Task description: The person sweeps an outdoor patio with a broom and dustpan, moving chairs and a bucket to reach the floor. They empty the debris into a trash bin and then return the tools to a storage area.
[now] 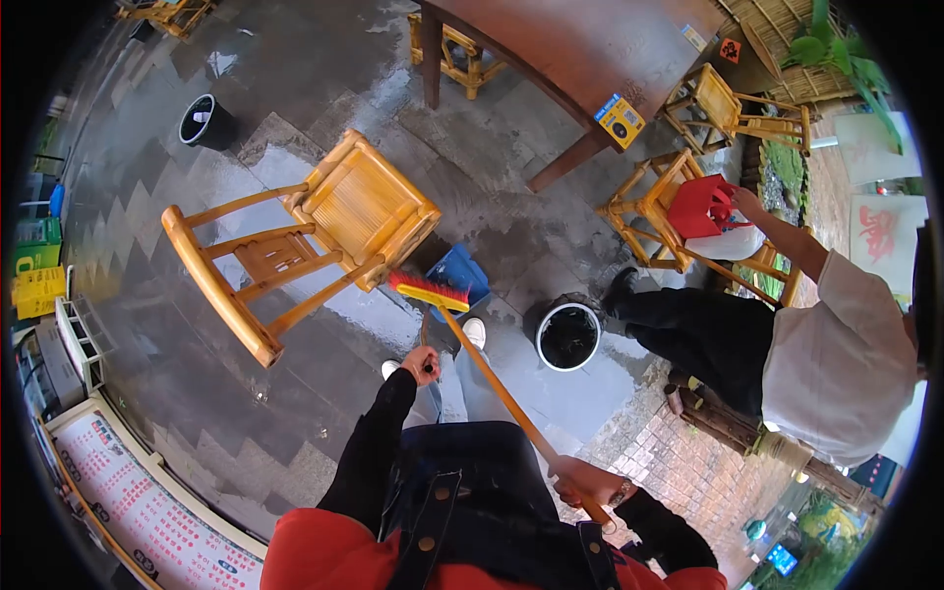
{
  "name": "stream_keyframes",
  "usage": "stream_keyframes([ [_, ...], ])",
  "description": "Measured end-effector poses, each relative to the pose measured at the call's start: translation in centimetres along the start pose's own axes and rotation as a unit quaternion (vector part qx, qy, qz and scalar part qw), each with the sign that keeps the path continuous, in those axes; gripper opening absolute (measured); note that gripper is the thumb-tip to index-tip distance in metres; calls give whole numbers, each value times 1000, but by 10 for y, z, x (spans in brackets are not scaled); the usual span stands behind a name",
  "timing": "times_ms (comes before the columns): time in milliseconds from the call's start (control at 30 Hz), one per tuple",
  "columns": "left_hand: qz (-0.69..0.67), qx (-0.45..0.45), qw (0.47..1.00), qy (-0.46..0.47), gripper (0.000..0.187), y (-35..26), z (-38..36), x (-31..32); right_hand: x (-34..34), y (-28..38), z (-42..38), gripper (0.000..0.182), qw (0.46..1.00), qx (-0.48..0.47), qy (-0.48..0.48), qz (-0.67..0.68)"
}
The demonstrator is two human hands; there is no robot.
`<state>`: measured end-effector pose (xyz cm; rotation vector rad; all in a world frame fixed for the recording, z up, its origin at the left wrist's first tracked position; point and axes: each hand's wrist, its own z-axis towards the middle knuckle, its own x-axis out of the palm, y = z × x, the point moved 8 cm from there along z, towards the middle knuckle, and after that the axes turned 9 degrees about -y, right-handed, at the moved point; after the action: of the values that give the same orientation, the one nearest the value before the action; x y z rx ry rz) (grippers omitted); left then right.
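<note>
My right hand point(585, 482) is wrapped round the lower part of a wooden broom handle point(506, 398). The broom head point(430, 292), yellow with red bristles, is at the far end, over the edge of a blue dustpan point(458, 273). My left hand point(421, 365) is closed round a dark handle tip, above my shoes. A bamboo chair point(364, 202) stands just beyond the broom head, to the left. Right of the broom is a black bin point(568, 335) with a white rim.
A person point(836, 354) at the right reaches to a red bag point(703, 206) on a bamboo chair point(654, 202). A brown table point(580, 49) stands ahead, a second black bin point(207, 124) at the upper left, and a printed menu board point(147, 501) at the lower left. The paving looks wet.
</note>
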<state>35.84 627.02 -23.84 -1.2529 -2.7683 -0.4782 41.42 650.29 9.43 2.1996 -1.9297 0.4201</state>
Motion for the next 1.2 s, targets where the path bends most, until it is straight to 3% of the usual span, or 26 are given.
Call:
stream_keyframes([
  [67,-74,-60,995,38,19,21,-22,-27,35,5,-10,13,995,74,42,56],
  [133,-90,-91,989,76,21,39,-41,-57,69,14,-13,16,996,70,53,11],
  [167,-100,-76,989,79,21,44,-50,-74,90,17,-14,15,996,74,57,-13],
  [200,-7,39,987,154,21,39,-60,-86,112,20,-13,15,994,78,62,-38],
  [267,-152,-4,986,75,14,51,-48,-134,157,25,-6,15,990,80,75,-91],
  [400,-213,-6,972,99,24,46,-100,-172,256,10,13,15,973,101,99,-183],
  [467,-322,-2,918,231,33,35,-115,-184,293,-4,33,16,963,100,111,-225],
  [500,-325,102,918,204,27,23,-128,-199,313,-9,39,17,961,97,111,-235],
  [533,-335,109,912,209,27,20,-134,-212,331,-12,44,18,959,93,111,-245],
  [600,-484,135,836,221,22,3,-135,-248,361,-14,49,21,952,90,108,-271],
  [667,-528,152,788,277,12,-16,-139,-279,388,-7,51,23,913,40,143,-380],
  [733,-558,143,760,302,10,-26,-168,-304,408,45,56,23,869,-114,121,-466],
  [800,-549,188,751,316,10,-37,-185,-330,419,120,74,21,828,-311,86,-458],
  [867,-612,142,713,310,8,-41,-196,-349,430,185,86,16,873,-352,76,-329],
  [1000,-624,228,661,349,7,-47,-237,-371,465,305,155,34,774,-481,-52,-408],
  [1033,-624,222,664,346,7,-43,-249,-370,469,330,199,42,768,-486,-65,-412],
  [1067,-637,226,627,387,7,-42,-255,-371,473,354,239,50,763,-492,-83,-412],
  [1100,-632,278,643,330,6,-37,-265,-372,481,368,267,54,758,-475,-91,-438],
  [1200,-678,263,611,313,5,-27,-284,-360,514,364,274,60,756,-453,-45,-471],
])
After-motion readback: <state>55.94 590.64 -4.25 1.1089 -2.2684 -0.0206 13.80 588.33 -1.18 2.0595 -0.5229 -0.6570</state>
